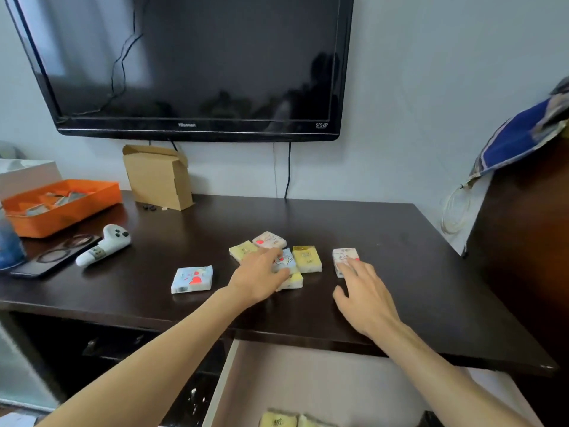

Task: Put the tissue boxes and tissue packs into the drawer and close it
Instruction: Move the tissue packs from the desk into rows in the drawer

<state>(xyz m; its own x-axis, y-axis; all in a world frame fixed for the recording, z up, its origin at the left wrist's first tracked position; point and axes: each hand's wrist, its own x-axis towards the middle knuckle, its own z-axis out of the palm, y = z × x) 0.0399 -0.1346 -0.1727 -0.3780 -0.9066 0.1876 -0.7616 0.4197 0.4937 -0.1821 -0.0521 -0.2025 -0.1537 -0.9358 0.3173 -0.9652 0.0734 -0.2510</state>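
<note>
Several small tissue packs lie on the dark desk [385,238]. A blue pack [192,279] lies apart at the left. A pink pack [269,239] and two yellow packs [242,250] [307,258] sit in the middle cluster. My left hand [261,277] rests over a blue pack [287,261] stacked on a yellow one, fingers curled on it. My right hand [365,286] has its fingertips on a white pack [344,256], fingers spread. The drawer [332,386] below the desk edge stands open, with yellow packs [278,420] inside at the front.
An orange tray [66,212], a white tissue box [27,174] behind it, a cardboard box [158,177], a white controller [104,249] and a phone [54,257] occupy the left side. A wall television [191,66] hangs above. A dark cabinet [523,241] stands at the right.
</note>
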